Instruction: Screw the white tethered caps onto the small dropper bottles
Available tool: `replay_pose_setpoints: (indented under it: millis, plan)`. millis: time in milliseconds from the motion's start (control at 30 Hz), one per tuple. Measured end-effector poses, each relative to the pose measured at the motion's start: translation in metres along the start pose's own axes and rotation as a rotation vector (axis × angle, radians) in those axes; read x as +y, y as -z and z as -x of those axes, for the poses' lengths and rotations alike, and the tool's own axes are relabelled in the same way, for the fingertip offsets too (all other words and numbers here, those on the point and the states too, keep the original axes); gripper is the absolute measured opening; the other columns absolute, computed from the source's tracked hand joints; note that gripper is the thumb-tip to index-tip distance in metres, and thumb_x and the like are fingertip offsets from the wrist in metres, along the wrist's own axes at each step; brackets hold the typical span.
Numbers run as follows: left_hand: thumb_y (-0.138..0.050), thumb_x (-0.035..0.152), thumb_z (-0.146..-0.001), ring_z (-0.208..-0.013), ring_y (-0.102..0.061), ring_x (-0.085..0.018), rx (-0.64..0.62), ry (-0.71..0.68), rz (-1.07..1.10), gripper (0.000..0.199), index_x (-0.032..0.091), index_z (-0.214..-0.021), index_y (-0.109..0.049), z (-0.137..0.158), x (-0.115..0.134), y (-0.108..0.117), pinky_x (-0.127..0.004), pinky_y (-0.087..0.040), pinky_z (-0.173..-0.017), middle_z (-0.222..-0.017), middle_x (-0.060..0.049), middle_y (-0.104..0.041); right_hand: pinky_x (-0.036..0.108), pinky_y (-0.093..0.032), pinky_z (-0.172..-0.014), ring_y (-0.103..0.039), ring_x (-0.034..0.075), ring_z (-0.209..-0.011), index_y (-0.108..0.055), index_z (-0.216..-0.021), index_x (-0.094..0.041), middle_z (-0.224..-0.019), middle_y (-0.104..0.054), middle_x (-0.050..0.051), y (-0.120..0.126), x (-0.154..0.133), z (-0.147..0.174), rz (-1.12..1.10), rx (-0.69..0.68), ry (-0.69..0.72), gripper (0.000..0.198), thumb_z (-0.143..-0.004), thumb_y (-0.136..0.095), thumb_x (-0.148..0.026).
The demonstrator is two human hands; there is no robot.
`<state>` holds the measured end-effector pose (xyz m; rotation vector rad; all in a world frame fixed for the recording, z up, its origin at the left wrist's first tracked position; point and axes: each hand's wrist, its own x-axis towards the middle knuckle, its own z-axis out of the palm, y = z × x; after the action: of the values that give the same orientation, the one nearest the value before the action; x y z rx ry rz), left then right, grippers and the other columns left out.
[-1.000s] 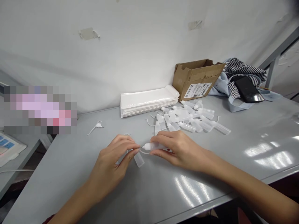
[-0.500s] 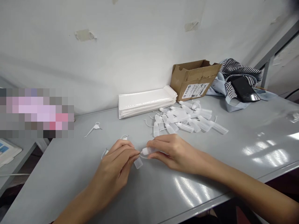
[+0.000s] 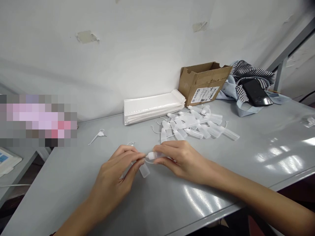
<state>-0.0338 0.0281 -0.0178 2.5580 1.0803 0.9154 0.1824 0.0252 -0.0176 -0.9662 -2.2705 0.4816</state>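
Bottle [image 3: 152, 155], small and cloudy white, lies on its side near the centre of the frame, gripped by the right hand [image 3: 180, 159] between thumb and fingers, its narrow tip pointing to the left of the frame. The left hand [image 3: 119, 170] has its thumb and fingertips pinched together right at that tip; whatever sits between them is too small to make out. A thin white strap [image 3: 149, 161] curves just below the bottle's neck. Under the left fingertips, a second bottle [image 3: 144, 170] lies on the grey table [image 3: 73, 177], partly hidden by the hand.

Beyond the right hand, right of centre, a loose pile of similar bottles [image 3: 194, 124] lies in different directions, several with thin straps sticking out. Behind the pile, a stack of white envelopes [image 3: 152, 105] lies near the wall [image 3: 147, 49]. In the upper right, a cardboard box [image 3: 204, 85] with a printed label stands beside the envelopes, its top open. Further right, a black phone [image 3: 257, 92] rests on crumpled striped and pale blue cloth [image 3: 246, 70]. Left of centre, a small white cap [image 3: 100, 133] with a strap lies alone on the table.
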Motion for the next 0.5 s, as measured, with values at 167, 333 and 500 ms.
replay_pose_setpoints:
  millis: [167, 333, 500]
  plan:
    - [-0.057, 0.026, -0.089, -0.085, -0.062, -0.016, 0.029, 0.111, -0.016, 0.012, 0.024, -0.099, -0.063, -0.0006, -0.0019, 0.0025, -0.023, -0.05, -0.066, -0.088, 0.0, -0.069, 0.023, -0.036, -0.055, -0.048, 0.012, -0.056, -0.064, -0.09, -0.009, -0.066, -0.055, 0.002, 0.0024, 0.003, -0.0008, -0.014, 0.083, 0.01, 0.02, -0.093, -0.054, -0.026]
    - [-0.056, 0.024, -0.089, -0.085, -0.061, -0.015, 0.02, 0.109, 0.019, 0.006, 0.024, -0.09, -0.062, -0.002, -0.0009, 0.0045, -0.025, -0.049, -0.071, -0.085, 0.002, -0.069, 0.022, -0.036, -0.054, -0.048, 0.011, -0.056, -0.064, -0.092, -0.01, -0.066, -0.056, 0.002, 0.0039, 0.002, -0.0007, -0.02, 0.088, 0.028, 0.019, -0.093, -0.055, -0.027]
    - [-0.055, 0.021, -0.089, -0.088, -0.06, -0.017, 0.009, 0.086, 0.043, 0.007, 0.024, -0.089, -0.061, -0.0016, 0.0, 0.0027, -0.027, -0.049, -0.072, -0.086, 0.0, -0.067, 0.022, -0.038, -0.055, -0.049, 0.011, -0.057, -0.063, -0.092, -0.012, -0.068, -0.057, 0.002, 0.0024, 0.0026, 0.0005, -0.023, 0.064, 0.021, 0.021, -0.094, -0.052, -0.031]
